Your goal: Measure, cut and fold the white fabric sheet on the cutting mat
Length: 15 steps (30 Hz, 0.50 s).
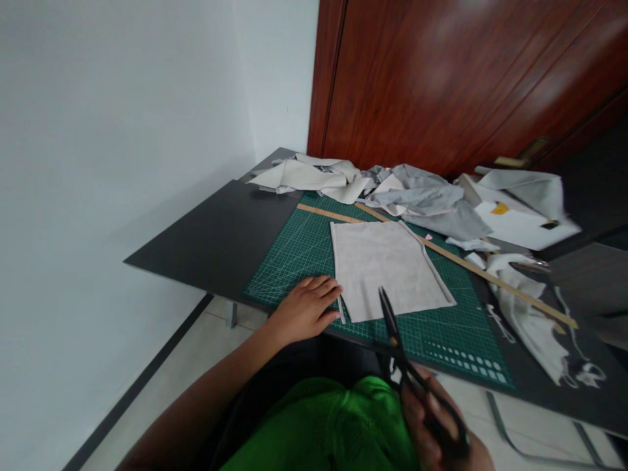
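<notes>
— What's your left hand doing?

— My left hand point(307, 307) lies flat and released on the near edge of the green cutting mat point(294, 255), fingers loosely together, gripping nothing. Its fingertips sit right at a thin white offcut strip point(341, 309) lying along the left edge of the grey fabric square point(387, 268).

— And the fabric itself?

— Spread flat on the mat, just right of my left hand and just beyond my right. Another narrow strip runs along its far right edge.

— Your right hand?

— My right hand point(436, 425) is low, near my lap, wrapped around the handles of the black scissors point(400, 353). The blades look closed and point up and away from me, their tip over the near edge of the fabric; I can't tell whether they touch it.

— What's beyond your hands?

— Past the fabric, a wooden ruler point(326, 213) lies across the far side of the mat, and a longer wooden ruler point(490, 275) slants off to the right. Behind those, crumpled pale and grey cloth pieces point(392, 186) are heaped on the dark table point(210, 235). Further right of my right hand there's more white fabric point(530, 320) draped over the table edge, and a white box point(520, 226) behind it.

— Below you?

— Green cloth point(324, 425) on my lap, between my two arms.
</notes>
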{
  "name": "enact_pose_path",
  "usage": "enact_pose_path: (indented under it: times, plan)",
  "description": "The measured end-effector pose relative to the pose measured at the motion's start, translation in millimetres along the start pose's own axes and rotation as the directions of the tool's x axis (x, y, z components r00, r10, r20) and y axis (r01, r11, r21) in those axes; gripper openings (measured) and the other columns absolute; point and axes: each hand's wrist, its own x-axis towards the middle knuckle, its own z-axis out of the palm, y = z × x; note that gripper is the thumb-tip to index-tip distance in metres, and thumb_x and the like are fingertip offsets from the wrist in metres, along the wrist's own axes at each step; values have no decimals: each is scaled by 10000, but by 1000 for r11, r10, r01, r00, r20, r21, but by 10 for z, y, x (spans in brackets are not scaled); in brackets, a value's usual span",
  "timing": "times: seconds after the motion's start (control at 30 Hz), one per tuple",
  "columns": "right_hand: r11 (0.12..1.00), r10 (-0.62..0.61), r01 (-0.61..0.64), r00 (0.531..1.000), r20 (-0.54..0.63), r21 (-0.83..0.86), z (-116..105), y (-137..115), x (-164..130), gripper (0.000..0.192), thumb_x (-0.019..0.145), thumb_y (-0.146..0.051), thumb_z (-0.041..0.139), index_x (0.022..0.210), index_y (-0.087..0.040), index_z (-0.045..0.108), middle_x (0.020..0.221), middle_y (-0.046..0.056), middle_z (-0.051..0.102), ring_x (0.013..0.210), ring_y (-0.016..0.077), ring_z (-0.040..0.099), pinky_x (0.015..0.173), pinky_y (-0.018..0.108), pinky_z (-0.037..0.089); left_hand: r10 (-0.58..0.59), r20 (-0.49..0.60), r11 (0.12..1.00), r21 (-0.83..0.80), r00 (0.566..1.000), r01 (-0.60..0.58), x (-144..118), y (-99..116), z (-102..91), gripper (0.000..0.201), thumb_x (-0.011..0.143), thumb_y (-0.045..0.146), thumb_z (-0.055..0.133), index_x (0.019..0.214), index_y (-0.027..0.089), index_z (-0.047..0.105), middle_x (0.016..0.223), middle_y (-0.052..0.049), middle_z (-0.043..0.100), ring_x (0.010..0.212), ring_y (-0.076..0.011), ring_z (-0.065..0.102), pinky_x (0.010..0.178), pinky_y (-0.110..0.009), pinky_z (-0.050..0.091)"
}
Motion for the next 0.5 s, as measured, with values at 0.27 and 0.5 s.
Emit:
enact_pose_path:
  times: [0.27,0.5]
  plan:
    - [974,-208,219,965,-160,55,74,-484,679,528,575,-432,970,859,-189,598,693,-59,546,455,19,386,328,99,315,54,-19,994,93,998,-52,-21,66,-36,466,1003,466,593,1379,192,577,1403,-100,610,1364,-289,486,1155,-458,348]
    - [989,-125,138,971,-204,48,-245,-20,311,469,656,-511,910,784,-194,588,643,-65,477,433,27,328,328,139,299,272,21,961,47,962,-273,-90,191,19,527,985,634,546,1171,155,663,1134,-81,711,1069,-250,609,982,-423,446]
